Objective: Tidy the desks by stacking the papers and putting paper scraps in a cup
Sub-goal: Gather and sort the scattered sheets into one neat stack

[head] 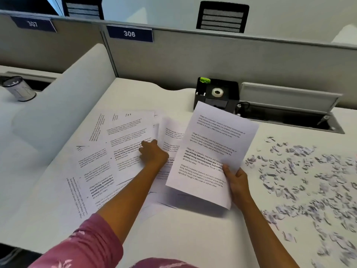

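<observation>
Overhead, partition labels (129, 33) "306", "307"

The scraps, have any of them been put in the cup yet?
Cannot tell: the scraps lie strewn over the desk on the right, and the cup far left is too blurred to see inside.
</observation>
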